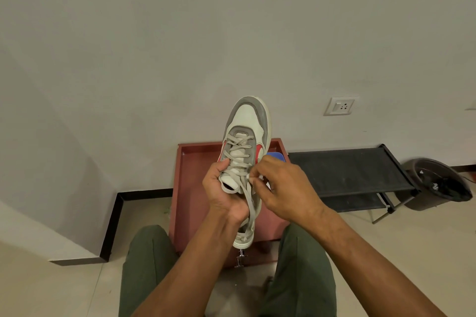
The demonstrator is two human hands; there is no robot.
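Observation:
A white and grey sneaker with red side marks is held up in front of me, toe pointing away and up. My left hand grips it around the tongue and collar from the left. My right hand pinches the tip of a grey shoelace at the sneaker's right side near the top eyelets. Loose lace ends hang down past the heel. The heel is partly hidden behind my left wrist.
A reddish wooden tray-like box stands on the floor under the sneaker, with a blue item inside. A low black rack and a dark bin sit to the right against the wall. My knees in green trousers frame the box.

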